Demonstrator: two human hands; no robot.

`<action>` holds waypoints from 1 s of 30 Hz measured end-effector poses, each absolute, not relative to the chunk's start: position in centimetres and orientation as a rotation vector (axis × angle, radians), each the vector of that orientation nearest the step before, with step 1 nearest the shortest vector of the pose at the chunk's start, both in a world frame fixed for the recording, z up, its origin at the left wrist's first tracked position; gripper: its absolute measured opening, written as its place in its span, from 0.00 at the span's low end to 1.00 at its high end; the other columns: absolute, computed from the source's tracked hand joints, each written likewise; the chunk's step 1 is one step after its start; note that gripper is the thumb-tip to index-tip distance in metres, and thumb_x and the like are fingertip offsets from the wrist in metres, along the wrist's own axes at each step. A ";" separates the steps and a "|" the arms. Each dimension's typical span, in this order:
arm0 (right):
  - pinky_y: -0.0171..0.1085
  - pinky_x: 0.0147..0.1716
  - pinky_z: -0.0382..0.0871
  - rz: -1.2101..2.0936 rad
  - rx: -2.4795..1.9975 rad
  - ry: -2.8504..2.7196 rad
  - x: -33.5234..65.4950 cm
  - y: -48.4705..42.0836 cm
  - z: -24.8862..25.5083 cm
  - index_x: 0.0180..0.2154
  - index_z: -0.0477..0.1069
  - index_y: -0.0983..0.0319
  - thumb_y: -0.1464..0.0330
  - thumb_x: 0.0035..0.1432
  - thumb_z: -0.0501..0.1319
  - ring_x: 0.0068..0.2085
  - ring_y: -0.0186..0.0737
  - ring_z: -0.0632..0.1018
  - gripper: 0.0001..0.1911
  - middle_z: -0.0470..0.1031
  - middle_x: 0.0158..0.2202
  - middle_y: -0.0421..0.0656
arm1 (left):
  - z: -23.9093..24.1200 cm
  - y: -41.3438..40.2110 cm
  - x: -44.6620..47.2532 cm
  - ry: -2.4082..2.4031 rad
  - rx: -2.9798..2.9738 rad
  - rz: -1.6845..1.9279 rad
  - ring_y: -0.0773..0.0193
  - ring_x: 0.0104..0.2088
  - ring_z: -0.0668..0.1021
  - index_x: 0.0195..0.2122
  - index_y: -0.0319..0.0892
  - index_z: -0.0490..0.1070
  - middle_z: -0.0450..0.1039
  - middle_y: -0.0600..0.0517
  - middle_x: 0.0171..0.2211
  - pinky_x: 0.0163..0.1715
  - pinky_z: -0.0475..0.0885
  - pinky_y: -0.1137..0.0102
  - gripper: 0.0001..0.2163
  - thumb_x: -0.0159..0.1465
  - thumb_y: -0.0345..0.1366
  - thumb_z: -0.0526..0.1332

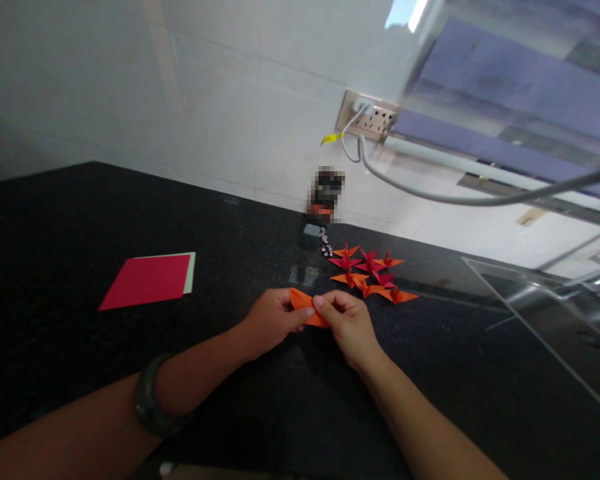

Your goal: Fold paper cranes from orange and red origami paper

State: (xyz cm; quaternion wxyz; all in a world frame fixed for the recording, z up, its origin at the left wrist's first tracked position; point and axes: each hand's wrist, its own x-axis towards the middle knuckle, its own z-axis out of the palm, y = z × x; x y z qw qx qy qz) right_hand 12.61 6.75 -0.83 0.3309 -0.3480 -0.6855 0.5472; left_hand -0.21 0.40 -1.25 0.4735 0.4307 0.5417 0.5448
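A partly folded piece of orange origami paper (pixel 301 300) is pinched between both hands, just above the black countertop. My left hand (pixel 270 321) is closed on its left side, thumb lying across the front. On the other side, my right hand (pixel 350 325) grips the paper with its thumb and fingers. The fingers behind the paper are mostly hidden. Just beyond my right hand sit several folded paper cranes (pixel 370 267), some orange and some red. Off to the left lies a stack of square paper sheets (pixel 147 281), red on top with a pale green edge showing.
The dark countertop (pixel 220 413) runs along a pale wall. A pixelated object (pixel 325 193) stands at the wall, a beaded strand (pixel 325 243) before it. A grey cable (pixel 430 195) hangs from the socket panel (pixel 367 115). A metal sink (pixel 555 320) lies right.
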 end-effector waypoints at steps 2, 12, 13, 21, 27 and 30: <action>0.31 0.23 0.59 1.325 -0.908 -1.852 12.5 6.7 -1.1 0.24 0.69 0.64 0.61 0.49 0.60 0.22 0.31 0.65 0.11 0.66 0.20 0.38 | -1.2 0.4 -0.3 1.356 1.052 1.348 0.70 0.20 0.69 0.26 0.37 0.71 0.71 0.54 0.21 0.22 0.65 0.74 0.06 0.50 0.35 0.62; 0.32 0.26 0.65 1.004 -0.931 -1.974 12.7 7.0 -1.7 0.30 0.70 0.64 0.67 0.51 0.58 0.27 0.33 0.70 0.06 0.71 0.27 0.41 | -1.0 0.4 -0.3 1.493 1.104 1.383 0.71 0.19 0.69 0.25 0.38 0.71 0.70 0.56 0.18 0.20 0.63 0.75 0.05 0.51 0.35 0.60; 0.33 0.27 0.65 0.996 -0.936 -1.978 12.7 7.0 -1.7 0.31 0.71 0.64 0.67 0.51 0.58 0.27 0.34 0.71 0.07 0.72 0.27 0.41 | -1.1 0.4 -0.3 1.501 1.111 1.386 0.70 0.19 0.69 0.26 0.37 0.72 0.70 0.56 0.19 0.20 0.63 0.75 0.06 0.51 0.35 0.60; 0.37 0.37 0.69 0.920 -0.694 -2.059 12.6 6.7 -1.8 0.39 0.74 0.61 0.71 0.53 0.57 0.36 0.37 0.74 0.11 0.74 0.34 0.45 | -1.5 0.6 -0.7 1.565 1.091 1.449 0.67 0.24 0.74 0.30 0.37 0.74 0.75 0.53 0.25 0.23 0.66 0.74 0.07 0.51 0.34 0.60; 0.36 0.37 0.70 0.836 -0.611 -2.108 12.6 6.6 -1.7 0.43 0.73 0.60 0.73 0.54 0.57 0.36 0.36 0.75 0.14 0.74 0.35 0.45 | -1.4 0.6 -0.6 1.580 1.087 1.460 0.67 0.25 0.75 0.29 0.37 0.74 0.77 0.52 0.27 0.23 0.67 0.75 0.07 0.51 0.33 0.59; 0.36 0.37 0.70 0.814 -0.601 -2.097 12.7 6.6 -1.7 0.42 0.74 0.60 0.74 0.54 0.57 0.36 0.36 0.75 0.14 0.74 0.35 0.45 | -1.4 0.6 -0.6 1.581 1.084 1.461 0.66 0.25 0.75 0.29 0.37 0.74 0.77 0.52 0.27 0.23 0.67 0.75 0.07 0.51 0.33 0.59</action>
